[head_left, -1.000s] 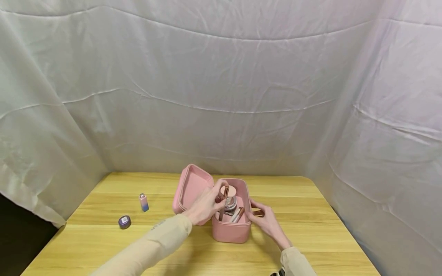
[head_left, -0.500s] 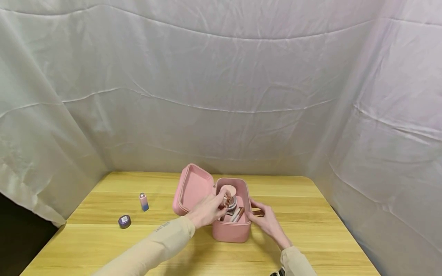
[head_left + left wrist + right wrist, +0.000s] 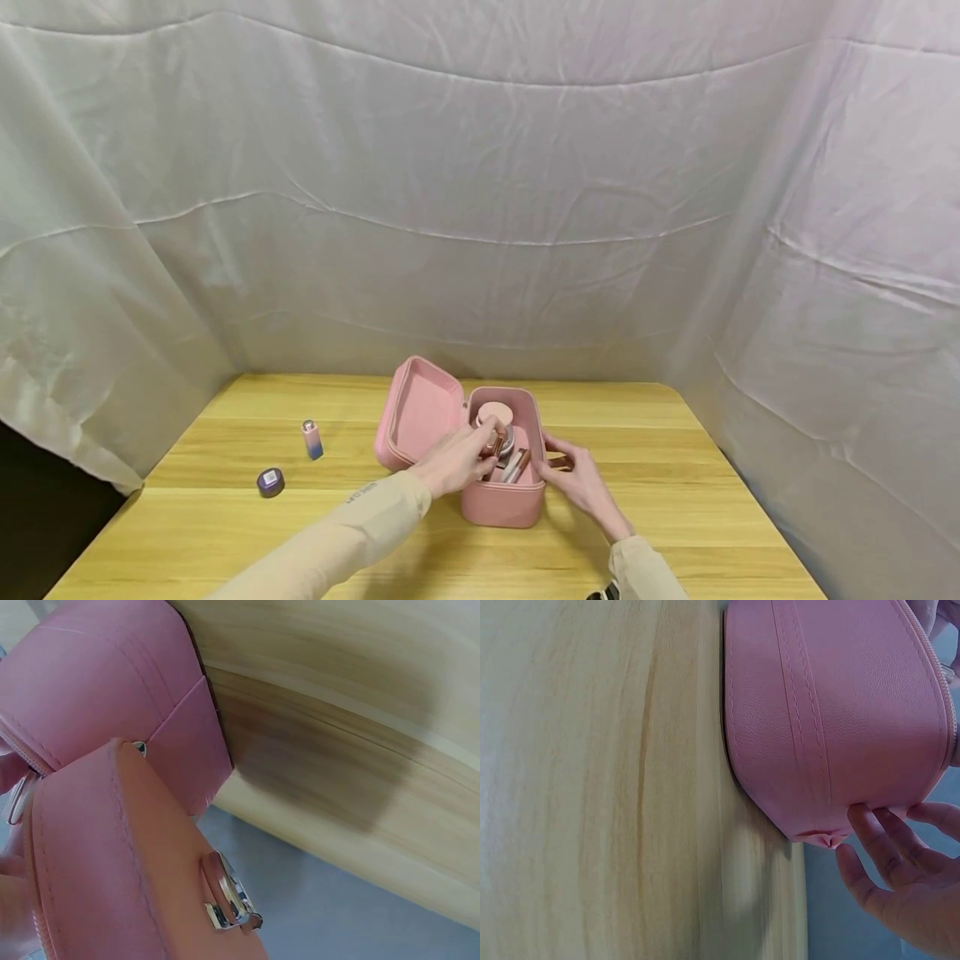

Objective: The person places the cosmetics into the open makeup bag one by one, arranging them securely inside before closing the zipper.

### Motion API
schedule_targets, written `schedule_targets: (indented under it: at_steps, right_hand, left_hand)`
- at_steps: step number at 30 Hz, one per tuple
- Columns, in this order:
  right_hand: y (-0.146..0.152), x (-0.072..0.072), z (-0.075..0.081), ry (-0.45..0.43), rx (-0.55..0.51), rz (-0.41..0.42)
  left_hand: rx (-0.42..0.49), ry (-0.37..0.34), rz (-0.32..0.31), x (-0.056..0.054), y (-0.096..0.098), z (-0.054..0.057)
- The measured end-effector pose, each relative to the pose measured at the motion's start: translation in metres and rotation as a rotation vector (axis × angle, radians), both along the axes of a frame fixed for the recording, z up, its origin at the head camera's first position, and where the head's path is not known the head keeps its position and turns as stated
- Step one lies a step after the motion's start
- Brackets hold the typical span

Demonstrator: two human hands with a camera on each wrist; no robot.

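The pink cosmetic case [image 3: 504, 507] stands on the table with its lid [image 3: 427, 408] folded open to the left. My left hand [image 3: 459, 457] reaches in over the left rim, pinching a slim cosmetic tube with a rose-gold cap [image 3: 498, 447]. Fingers hide most of that tube. Beside it in the case lie a white and rose-gold tube [image 3: 517, 467] and a round compact [image 3: 496, 412]. My right hand [image 3: 579, 483] rests against the case's right wall. In the right wrist view its fingertips [image 3: 861, 817] touch the pink leather from outside.
A pink-to-blue lipstick-shaped tube [image 3: 312, 440] stands on the wooden table [image 3: 675, 517] at the left. Nearer me sits a small purple jar [image 3: 271, 482]. Pale grey cloth [image 3: 480, 208] hangs behind the table and along its sides. A metal clasp [image 3: 231, 892] shows on the lid.
My left hand has lowered the rose-gold-capped tube from an upright pose above the rim down into the case, moving slightly right. My right hand has stayed at the wall.
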State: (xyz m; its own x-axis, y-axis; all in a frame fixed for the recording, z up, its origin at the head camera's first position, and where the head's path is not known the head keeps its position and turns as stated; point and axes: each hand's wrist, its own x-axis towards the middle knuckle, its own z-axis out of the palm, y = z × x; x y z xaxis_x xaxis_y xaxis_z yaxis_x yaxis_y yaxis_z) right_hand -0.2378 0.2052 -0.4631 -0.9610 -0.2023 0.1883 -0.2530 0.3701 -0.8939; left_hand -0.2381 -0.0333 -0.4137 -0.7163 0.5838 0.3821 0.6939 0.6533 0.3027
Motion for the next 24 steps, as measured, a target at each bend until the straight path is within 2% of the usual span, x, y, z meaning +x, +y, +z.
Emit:
schedule_targets:
  at_steps: [4,10,20,24]
  right_hand:
    - [0.0000,0.0000,0.0000,-0.005,-0.007,-0.002]
    - [0.0004,-0.0003,-0.0009,0.008,0.001,0.008]
    - [0.0004,-0.0005,-0.0022,0.002,-0.002,-0.001]
    - [0.0001,-0.0001,-0.0023,-0.006,-0.007,-0.011]
  left_hand:
    - [0.010,-0.001,-0.005,-0.0008,0.0030,-0.0001]
    - [0.006,-0.027,0.021,-0.0009,0.0045,-0.0004]
    - [-0.029,0.017,0.030,-0.0001,0.0057,-0.0036]
    - [-0.021,0.025,0.016,0.0001,0.0046,-0.0034]
